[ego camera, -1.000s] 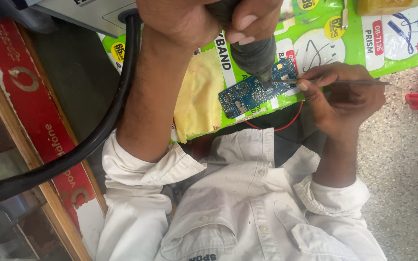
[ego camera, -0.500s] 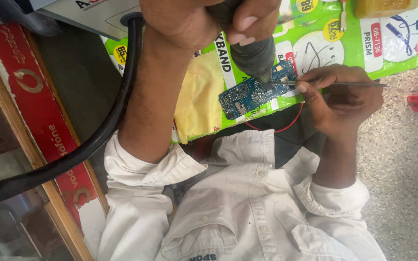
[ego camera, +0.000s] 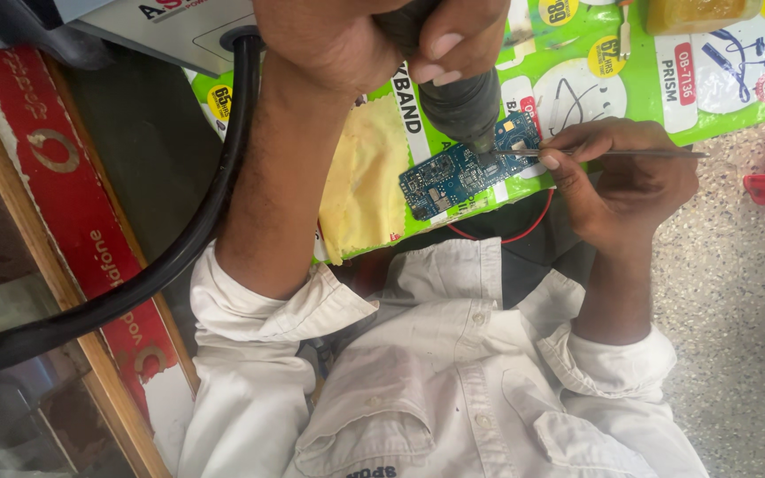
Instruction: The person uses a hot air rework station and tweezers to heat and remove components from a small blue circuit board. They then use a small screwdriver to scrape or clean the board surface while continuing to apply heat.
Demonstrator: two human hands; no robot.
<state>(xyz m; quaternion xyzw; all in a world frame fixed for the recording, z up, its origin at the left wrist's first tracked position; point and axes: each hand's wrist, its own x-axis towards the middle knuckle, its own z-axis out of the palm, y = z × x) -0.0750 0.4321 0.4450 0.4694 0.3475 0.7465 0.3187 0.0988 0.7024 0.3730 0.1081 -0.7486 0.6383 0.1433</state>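
We're seeing almost nothing shifting over the last second: the big shapes are sitting where they were, and the tool is staying parked on the same end of the board, so the work is looking like it is holding on one spot rather than moving along.

The thick black hose is sweeping from lower left up to the top of the frame. The green printed sheet is filling the upper right, with a yellow cloth lying on it near the centre.

At top centre, the left hand is wrapping tight round the dark hot-air handpiece, fingers fully closed on it, the nozzle pointing down just over the upper right end of the blue circuit board. That board is lying tilted at the centre of the frame, on the green sheet beside the cloth.

At centre right, the right hand is pinching the thin tweezers, fingers curled in, the tips reaching the board right under the nozzle. We're not making out whether the tips are gripping a part.
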